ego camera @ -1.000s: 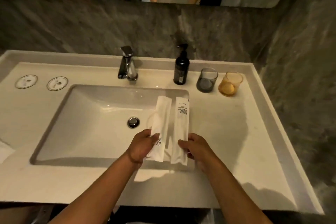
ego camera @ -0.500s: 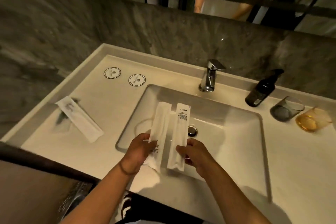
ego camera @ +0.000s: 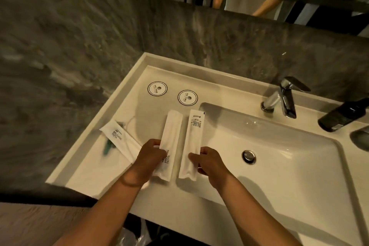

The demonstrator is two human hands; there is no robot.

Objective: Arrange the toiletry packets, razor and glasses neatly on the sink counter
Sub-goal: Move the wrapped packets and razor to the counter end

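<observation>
Step in hand: I judged I was carrying two toiletry packets toward the left part of the bench [ego camera: 111,168], neither yet laid down.
Left hand: my left hand [ego camera: 151,154] was clamped on the lower half of the "BRUSHING TEETH" packet [ego camera: 170,145], thumb on its face, the packet standing nearly upright and raised off the bench.
Right hand: my right hand [ego camera: 207,163] was pinched on the small-print packet [ego camera: 192,144] near its lower end, fingers curled behind it.
Packets: the two were side by side, roughly parallel, with a narrow gap between them, over the bench at the basin's [ego camera: 279,158] left edge.
Third packet: another "BRUSHING TEETH" sachet [ego camera: 119,138] lay askew on the bench to the left, over a green-handled thing [ego camera: 107,147] that may be the razor; I could not tell.
Glasses: only a dark glass edge [ego camera: 359,138] showed at the far right, beside the pump bottle [ego camera: 343,116].
Arms: both forearms reached in from below, wrists close together.
Next move: it called for lowering both packets flat, edges aligned, then squaring the askew sachet to them.
Round coasters [ego camera: 172,93]: near the back, clear of my hands.
</observation>
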